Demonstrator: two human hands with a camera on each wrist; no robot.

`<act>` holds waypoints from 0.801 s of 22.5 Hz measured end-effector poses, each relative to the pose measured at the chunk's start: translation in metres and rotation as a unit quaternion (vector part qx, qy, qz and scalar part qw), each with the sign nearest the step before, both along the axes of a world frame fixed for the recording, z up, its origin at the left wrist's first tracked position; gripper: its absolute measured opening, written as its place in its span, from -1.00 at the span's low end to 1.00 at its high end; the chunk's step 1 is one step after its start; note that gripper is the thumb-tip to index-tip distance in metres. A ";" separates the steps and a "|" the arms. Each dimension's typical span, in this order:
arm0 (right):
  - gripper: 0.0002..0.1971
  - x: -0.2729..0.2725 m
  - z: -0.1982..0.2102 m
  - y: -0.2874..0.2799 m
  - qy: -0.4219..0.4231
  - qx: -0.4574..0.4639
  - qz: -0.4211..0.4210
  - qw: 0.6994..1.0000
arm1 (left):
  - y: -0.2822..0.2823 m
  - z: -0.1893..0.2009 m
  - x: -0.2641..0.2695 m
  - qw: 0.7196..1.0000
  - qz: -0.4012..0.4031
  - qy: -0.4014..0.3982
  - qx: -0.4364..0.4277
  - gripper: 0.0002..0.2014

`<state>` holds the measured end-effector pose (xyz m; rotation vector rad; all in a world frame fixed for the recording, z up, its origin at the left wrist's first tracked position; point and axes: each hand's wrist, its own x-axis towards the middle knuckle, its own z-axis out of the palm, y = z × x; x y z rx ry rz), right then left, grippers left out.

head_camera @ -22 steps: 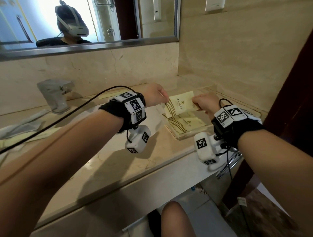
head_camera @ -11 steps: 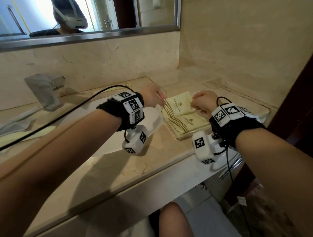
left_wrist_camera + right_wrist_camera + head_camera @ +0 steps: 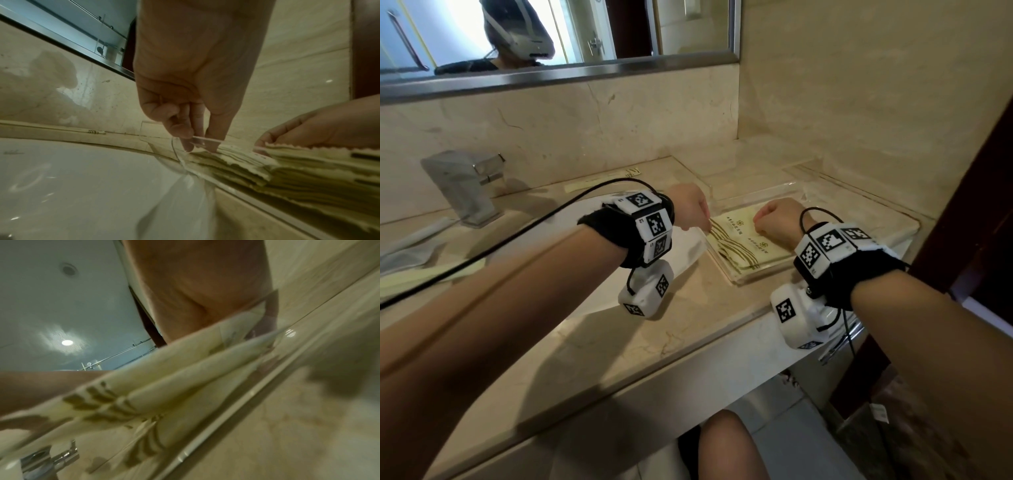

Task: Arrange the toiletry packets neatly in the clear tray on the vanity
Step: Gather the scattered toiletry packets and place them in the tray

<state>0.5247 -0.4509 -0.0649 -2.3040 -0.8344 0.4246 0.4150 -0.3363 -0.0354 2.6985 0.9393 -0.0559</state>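
Observation:
A stack of pale yellow toiletry packets (image 3: 743,246) with olive stripes lies in the clear tray (image 3: 753,279) at the right end of the vanity. My left hand (image 3: 693,210) is at the stack's left end. In the left wrist view its thumb and fingers (image 3: 183,129) pinch the edge of the top packet (image 3: 207,140). My right hand (image 3: 777,221) is curled at the far right end of the stack, and its fingers (image 3: 273,138) curl over the serrated edge of the top packet. The right wrist view shows the packets (image 3: 185,369) close up and blurred, under the palm.
A chrome faucet (image 3: 462,192) and a white basin (image 3: 82,186) lie left of the tray. A long thin packet (image 3: 602,180) rests by the back wall, with more wrappers (image 3: 431,274) at far left. More clear tray (image 3: 876,209) extends right toward the side wall.
The top packet, held raised and tilted between both hands, has come down onto the stack in the tray. Both hands have stayed at its ends.

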 end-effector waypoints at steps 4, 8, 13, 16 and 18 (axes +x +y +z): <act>-0.68 -0.009 0.008 -0.012 0.108 0.059 0.016 0.992 | -0.005 0.006 -0.003 0.998 -0.003 0.032 0.054 -0.94; -0.62 -0.014 0.021 -0.027 0.032 0.006 0.015 0.999 | -0.040 0.014 -0.013 0.997 -0.074 0.023 0.017 -0.48; -0.48 -0.025 0.019 -0.036 -0.012 -0.092 0.041 0.995 | -0.075 -0.005 -0.019 0.983 -0.089 0.158 0.016 -0.17; -0.49 -0.025 0.010 -0.034 -0.025 -0.107 0.083 0.990 | -0.080 -0.010 -0.022 0.982 -0.072 0.172 0.009 -0.27; -0.53 -0.026 0.004 -0.033 -0.049 -0.120 0.097 0.987 | -0.083 -0.009 -0.025 0.983 -0.075 0.166 -0.004 -0.36</act>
